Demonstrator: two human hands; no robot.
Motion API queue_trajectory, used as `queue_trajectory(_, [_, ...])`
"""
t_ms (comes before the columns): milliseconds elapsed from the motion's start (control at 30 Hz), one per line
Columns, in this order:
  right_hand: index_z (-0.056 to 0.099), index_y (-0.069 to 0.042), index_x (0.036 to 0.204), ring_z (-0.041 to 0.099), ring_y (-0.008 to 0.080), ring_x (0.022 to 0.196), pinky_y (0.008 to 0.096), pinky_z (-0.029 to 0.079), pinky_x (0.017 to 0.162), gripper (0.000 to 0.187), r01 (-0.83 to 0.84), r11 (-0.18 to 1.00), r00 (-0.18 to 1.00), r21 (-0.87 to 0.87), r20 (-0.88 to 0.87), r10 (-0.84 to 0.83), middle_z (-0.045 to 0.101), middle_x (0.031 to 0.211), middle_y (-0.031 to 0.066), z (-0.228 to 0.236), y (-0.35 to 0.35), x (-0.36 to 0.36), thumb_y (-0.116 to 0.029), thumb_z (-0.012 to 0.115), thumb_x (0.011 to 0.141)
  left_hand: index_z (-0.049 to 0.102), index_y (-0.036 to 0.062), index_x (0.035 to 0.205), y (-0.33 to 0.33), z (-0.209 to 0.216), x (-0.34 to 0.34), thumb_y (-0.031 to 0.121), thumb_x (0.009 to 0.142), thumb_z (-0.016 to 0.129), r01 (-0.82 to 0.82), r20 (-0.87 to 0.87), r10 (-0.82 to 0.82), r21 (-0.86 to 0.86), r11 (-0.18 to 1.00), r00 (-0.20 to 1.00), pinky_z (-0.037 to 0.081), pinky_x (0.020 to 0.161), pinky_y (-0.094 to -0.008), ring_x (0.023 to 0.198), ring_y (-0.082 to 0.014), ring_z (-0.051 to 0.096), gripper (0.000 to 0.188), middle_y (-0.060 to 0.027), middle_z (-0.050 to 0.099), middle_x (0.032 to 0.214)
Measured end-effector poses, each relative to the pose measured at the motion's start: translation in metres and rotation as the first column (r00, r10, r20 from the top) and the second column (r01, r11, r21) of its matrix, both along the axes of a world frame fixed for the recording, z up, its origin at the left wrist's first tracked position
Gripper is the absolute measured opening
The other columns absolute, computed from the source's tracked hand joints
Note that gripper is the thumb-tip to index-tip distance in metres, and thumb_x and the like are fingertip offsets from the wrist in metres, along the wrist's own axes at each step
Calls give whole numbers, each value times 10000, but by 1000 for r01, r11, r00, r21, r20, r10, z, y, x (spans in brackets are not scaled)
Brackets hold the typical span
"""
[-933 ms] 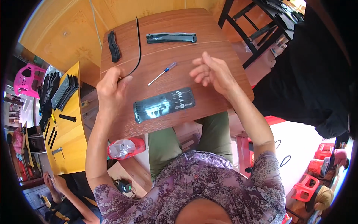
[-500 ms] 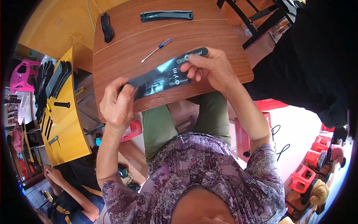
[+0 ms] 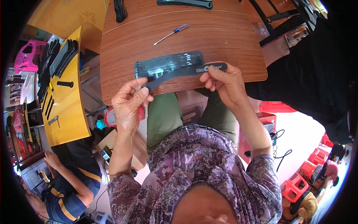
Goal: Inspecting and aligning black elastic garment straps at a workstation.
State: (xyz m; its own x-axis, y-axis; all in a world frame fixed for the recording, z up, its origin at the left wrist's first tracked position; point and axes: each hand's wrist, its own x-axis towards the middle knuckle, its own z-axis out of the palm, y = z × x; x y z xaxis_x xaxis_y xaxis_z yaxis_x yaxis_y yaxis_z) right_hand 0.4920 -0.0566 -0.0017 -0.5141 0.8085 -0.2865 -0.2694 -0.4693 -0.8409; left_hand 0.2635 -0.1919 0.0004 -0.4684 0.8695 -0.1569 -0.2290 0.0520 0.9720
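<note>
Between my two hands stretches a black strap [image 3: 175,73] with pale printing near its right end. My right hand [image 3: 226,80] pinches that end between thumb and fingers. At the strap's other end my left hand [image 3: 128,100] has its thumb and fingers closed, the strap slightly blurred there. Just beyond it, on the brown wooden table [image 3: 231,41], lies a flat, shiny bundle of dark straps [image 3: 164,61], its near edge partly covered by the held strap. Farther off lies a screwdriver [image 3: 171,34] with a blue and clear handle.
Folded black straps [image 3: 119,11] and another dark strap bundle [image 3: 186,3] lie at the table's far edge. To the left, a yellow table [image 3: 71,119] holds more straps. A person's hands [image 3: 53,159] show at lower left. Dark cloth [image 3: 302,74] hangs close on the right.
The dark bundle that was between my hands now lies on the table. My hands hold a single strap nearer to me. The view has shifted, so the table's far items sit higher.
</note>
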Motion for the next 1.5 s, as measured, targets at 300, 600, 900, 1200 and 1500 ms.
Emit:
queue_trajectory(300, [634,-6,893,583,102,629,211,433,548,113,68,996,992,65,102,-74,668,798,101,-10,-20,14,-113,610,864,586,-8,898,-9,-6,-1,75,849,636,61,-26,-63,-68,996,998,419,480,-185,552,-90,568,108,-81,636,748])
queue_trajectory(600, [644,-7,921,572,77,627,192,420,529,120,149,975,977,164,127,-171,665,788,71,-20,-17,5,-99,625,846,608,-29,935,-3,-6,-14,52,852,623,116,-105,-124,-84,990,987,375,453,-163,537,-60,538,118,-44,619,732])
queue_trajectory(900, [640,10,951,575,79,656,187,426,541,143,87,982,959,167,254,-128,663,802,67,-22,-17,4,-85,617,848,634,-26,942,4,-16,-23,14,828,641,67,-225,-97,-139,988,970,396,480,-171,525,-40,500,120,-14,594,704])
queue_trajectory(1200, [648,-7,996,566,54,656,175,427,546,178,50,975,935,217,334,-122,638,773,22,-21,-15,-3,-69,647,829,494,-34,1158,11,-30,-29,-72,807,621,-36,-355,-6,-112,993,935,423,509,-183,561,-68,519,374,-17,551,679])
queue_trajectory(1500, [644,-1,998,563,59,665,170,423,554,160,-27,944,913,329,392,-111,646,797,39,-24,-5,-9,-51,624,848,513,-29,1153,15,-31,-39,-56,790,654,-63,-328,19,-123,990,945,445,537,-191,608,-62,522,391,-14,563,723])
